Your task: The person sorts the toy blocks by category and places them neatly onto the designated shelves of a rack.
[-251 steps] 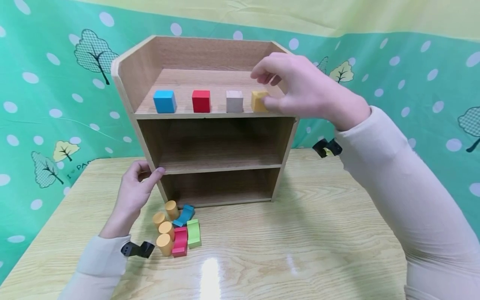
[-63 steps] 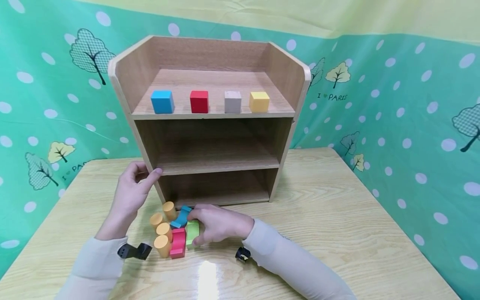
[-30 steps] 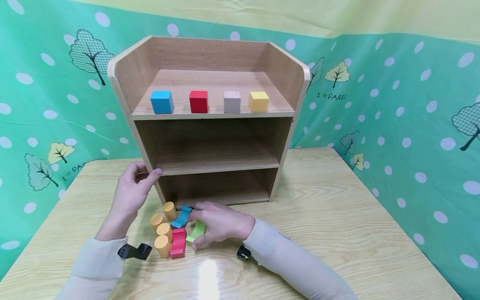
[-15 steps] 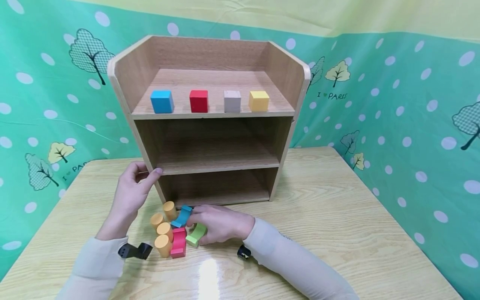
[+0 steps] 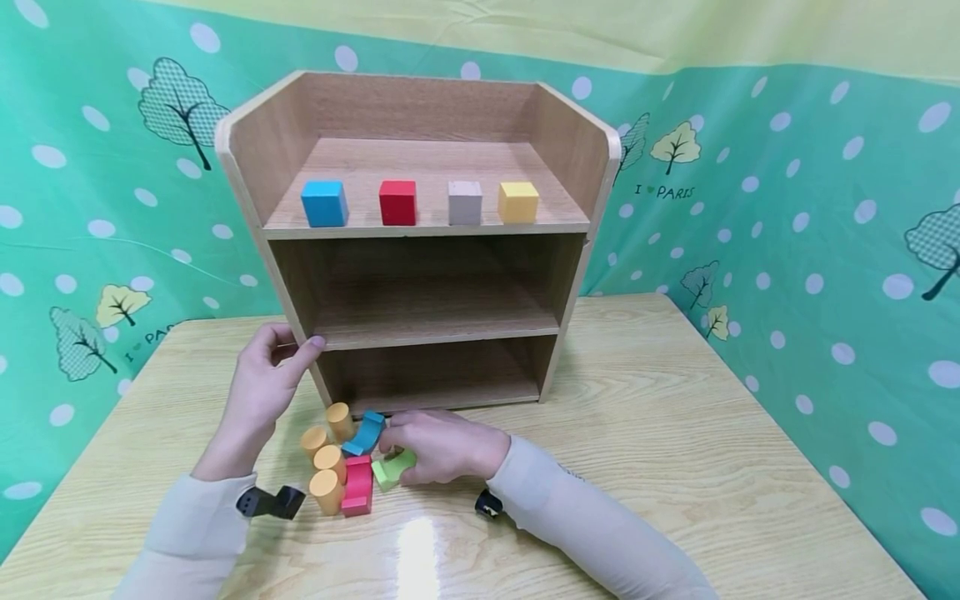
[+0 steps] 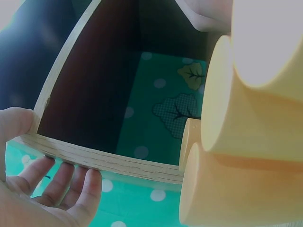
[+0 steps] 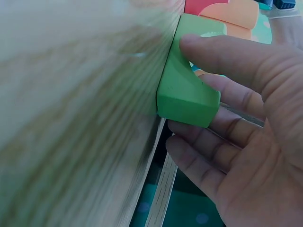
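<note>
My left hand (image 5: 266, 383) grips the left side panel of a small wooden shelf (image 5: 442, 342), thumb on the front edge and fingers behind. In the left wrist view, that thumb and the fingers (image 6: 87, 194) lie on either side of the board. My right hand (image 5: 442, 446) holds a green arch block (image 5: 392, 469) on the table, thumb on one side and fingers on the other, as the right wrist view shows. Beside it are a blue arch block (image 5: 365, 433), a red arch block (image 5: 357, 487) and several orange cylinders (image 5: 326, 490), standing upright.
Along the shelf's top board sit a blue cube (image 5: 325, 204), a red cube (image 5: 397, 203), a grey cube (image 5: 464, 203) and a yellow cube (image 5: 517, 203). The light wood table (image 5: 675, 433) meets a green dotted cloth (image 5: 750, 208) at the back and right.
The right hand went from the yellow cube on the top board down to the green arch block. That block has turned clockwise and shifted slightly right. The left hand stays on the shelf.
</note>
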Demonstrator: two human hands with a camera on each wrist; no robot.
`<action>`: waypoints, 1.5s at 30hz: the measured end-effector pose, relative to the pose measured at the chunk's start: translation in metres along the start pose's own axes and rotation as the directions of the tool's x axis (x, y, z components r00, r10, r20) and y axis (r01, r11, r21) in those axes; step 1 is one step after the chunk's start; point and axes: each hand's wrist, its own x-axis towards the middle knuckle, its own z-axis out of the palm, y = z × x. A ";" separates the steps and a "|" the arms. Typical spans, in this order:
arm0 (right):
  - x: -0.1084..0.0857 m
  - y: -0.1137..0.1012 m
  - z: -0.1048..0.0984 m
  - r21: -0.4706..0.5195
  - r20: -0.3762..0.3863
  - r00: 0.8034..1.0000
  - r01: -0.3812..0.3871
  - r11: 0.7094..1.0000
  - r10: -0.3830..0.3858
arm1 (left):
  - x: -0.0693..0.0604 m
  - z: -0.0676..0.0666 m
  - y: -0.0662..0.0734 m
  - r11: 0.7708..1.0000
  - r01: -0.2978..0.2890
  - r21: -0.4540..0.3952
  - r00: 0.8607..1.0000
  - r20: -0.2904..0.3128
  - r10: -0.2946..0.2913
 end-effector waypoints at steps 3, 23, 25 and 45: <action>0.000 0.000 0.000 -0.009 0.002 1.000 -0.007 1.000 0.007 | 0.000 0.000 0.000 1.000 0.001 -0.001 1.000 0.000 -0.001; 0.000 0.001 -0.002 0.007 0.055 0.998 0.010 1.000 -0.010 | -0.001 0.000 0.003 1.000 0.004 0.001 1.000 -0.002 -0.004; 0.000 0.001 -0.003 0.013 0.058 0.998 0.007 1.000 -0.008 | -0.001 0.000 0.003 1.000 0.005 0.003 1.000 -0.001 -0.005; -0.006 0.002 -0.009 0.084 0.019 1.000 0.013 0.996 -0.015 | -0.001 0.000 0.003 1.000 0.004 0.001 1.000 -0.001 -0.004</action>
